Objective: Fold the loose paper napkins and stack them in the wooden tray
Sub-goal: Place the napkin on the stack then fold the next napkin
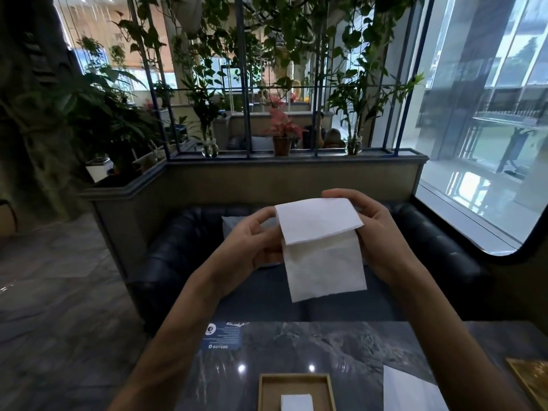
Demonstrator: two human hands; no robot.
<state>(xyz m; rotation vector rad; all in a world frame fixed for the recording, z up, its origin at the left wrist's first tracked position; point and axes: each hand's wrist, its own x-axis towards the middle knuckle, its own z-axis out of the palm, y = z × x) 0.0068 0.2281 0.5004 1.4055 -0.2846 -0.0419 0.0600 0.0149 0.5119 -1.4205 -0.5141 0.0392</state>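
Both hands (320, 232) hold a half-folded napkin (321, 250).

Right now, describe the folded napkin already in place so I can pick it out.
On the dark marble table, find the wooden tray at the near edge. The folded napkin lies inside it, small and compact, unlike the larger loose napkin lying flat right of the tray.

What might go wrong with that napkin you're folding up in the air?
1. The left hand and right hand hold the napkin in the air, not flat on the table. The top flap already looks slanted, so the fold may end up crooked.
2. Thin paper could tear if pulled.
3. A wide fold might not stack neatly on the folded napkin in the wooden tray.
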